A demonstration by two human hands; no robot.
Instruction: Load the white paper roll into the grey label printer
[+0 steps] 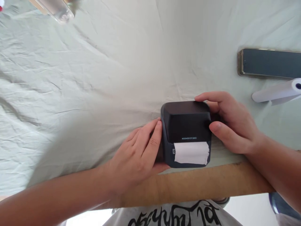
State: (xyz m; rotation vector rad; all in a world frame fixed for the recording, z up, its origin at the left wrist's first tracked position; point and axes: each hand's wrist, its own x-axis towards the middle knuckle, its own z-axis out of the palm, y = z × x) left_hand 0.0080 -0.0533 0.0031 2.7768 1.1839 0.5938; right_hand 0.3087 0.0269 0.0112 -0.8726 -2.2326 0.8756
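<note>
A dark label printer (188, 124) with "NIIMBOT" lettering stands near the table's front edge. From its front slot hangs a strip of white paper (191, 153) with torn edges. My left hand (138, 152) presses along the printer's left side, fingers together and thumb low near its bottom corner. On the other side, my right hand (231, 122) grips the printer between thumb and fingers, the index fingertip resting at the top back corner. The printer's underside and some of the right fingers are hidden.
To the right lie a phone in a clear case (270, 62) and a roll of white paper (277, 91). A clear plastic object (61, 12) is at the upper left. A wrinkled pale cloth (105, 72) covers the table, with a bare wooden edge (199, 185) in front.
</note>
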